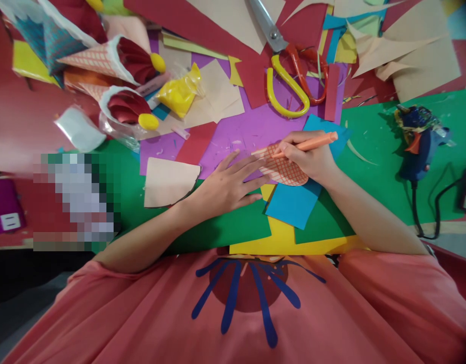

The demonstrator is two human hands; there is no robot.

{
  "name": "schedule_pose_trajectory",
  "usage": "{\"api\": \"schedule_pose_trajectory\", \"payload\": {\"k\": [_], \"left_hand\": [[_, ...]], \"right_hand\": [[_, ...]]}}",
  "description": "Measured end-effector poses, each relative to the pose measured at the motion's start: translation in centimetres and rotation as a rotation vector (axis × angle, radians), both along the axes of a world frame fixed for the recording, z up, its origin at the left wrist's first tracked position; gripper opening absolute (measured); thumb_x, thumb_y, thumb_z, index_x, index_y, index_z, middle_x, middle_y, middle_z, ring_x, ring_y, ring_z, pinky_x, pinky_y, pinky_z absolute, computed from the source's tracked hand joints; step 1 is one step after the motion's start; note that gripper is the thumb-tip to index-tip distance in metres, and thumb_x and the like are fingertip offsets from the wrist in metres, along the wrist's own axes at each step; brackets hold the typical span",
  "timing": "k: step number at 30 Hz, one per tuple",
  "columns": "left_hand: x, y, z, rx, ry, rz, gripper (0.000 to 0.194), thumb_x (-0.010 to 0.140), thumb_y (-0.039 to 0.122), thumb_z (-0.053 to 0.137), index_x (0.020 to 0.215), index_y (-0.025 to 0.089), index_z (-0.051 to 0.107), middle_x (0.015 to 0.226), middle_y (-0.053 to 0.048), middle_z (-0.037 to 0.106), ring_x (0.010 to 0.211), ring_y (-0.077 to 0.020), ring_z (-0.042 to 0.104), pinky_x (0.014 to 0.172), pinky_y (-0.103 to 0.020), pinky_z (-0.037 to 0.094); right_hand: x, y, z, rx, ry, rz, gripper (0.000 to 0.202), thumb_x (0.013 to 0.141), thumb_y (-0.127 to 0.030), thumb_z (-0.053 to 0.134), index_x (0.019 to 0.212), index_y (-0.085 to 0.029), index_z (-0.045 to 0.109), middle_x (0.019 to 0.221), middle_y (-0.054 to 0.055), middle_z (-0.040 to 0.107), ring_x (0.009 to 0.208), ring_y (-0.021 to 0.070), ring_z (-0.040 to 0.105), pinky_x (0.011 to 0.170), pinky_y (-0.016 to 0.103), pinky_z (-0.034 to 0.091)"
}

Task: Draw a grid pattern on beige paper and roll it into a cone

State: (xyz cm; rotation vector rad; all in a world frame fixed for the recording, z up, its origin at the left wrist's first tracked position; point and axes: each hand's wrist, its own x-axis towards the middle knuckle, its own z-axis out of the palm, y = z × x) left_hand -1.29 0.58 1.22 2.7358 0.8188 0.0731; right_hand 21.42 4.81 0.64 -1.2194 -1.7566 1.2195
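The right hand (pixel 309 154) holds an orange marker (pixel 318 141), its fingers closed around the barrel in a writing grip, the marker's tip end down at a cone-shaped paper (pixel 288 173). That paper lies in front of the person, under the right hand, with an orange criss-cross pattern over its pale surface. The left hand (pixel 233 181) is open and palm down, its fingers spread and pointing toward the paper; the fingertips reach its left edge, though I can't quite tell which of them press on it. A blue sheet (pixel 293 205) sits partly below the cone-shaped paper, over a green sheet (pixel 369 177). Just left of the left hand is a beige piece (pixel 170 182) with a dark curved edge. Farther up, scissors (pixel 279 44) with one yellow and one red handle loop lie with their blades toward the top. Finished-looking paper cones (pixel 91 59) with white rims and a yellow packet (pixel 180 95) are at the upper left, and a blue glue gun (pixel 422 154) rests at the right.
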Motion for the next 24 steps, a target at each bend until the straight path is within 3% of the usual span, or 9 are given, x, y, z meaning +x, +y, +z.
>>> {"api": "schedule_pose_trajectory", "payload": {"k": [13,19,24], "left_hand": [[0.02,-0.12,-0.22,0.034,-0.046,0.012,0.038,0.099,0.038,0.044,0.134,0.028,0.052,0.147,-0.010,0.047,0.136,-0.0264,0.045,0.113,-0.051,0.033],[-0.12,0.02,-0.67,0.078,-0.086,0.055,0.040,0.097,0.038,0.048,0.133,0.023,0.053,0.144,-0.013,0.050,0.136,-0.0281,0.045,0.113,-0.052,0.034],[-0.11,0.22,-0.52,0.068,-0.051,0.094,0.040,0.096,0.036,0.051,0.133,0.021,0.054,0.147,-0.013,0.047,0.139,-0.0287,0.041,0.115,-0.052,0.032]], "right_hand": [[0.11,-0.05,-0.09,0.007,0.038,0.007,0.025,0.082,-0.022,0.054,0.057,-0.017,0.057,0.052,-0.003,0.053,0.049,0.0067,0.045,0.048,0.022,0.035],[0.47,-0.50,0.09,0.051,0.118,-0.125,0.026,0.088,-0.033,0.058,0.069,-0.017,0.065,0.058,-0.002,0.058,0.054,0.0084,0.053,0.053,0.023,0.042],[0.33,-0.25,0.06,0.045,0.055,-0.042,0.020,0.087,-0.029,0.059,0.072,-0.017,0.067,0.061,-0.002,0.062,0.055,0.0085,0.056,0.055,0.023,0.045]]}}
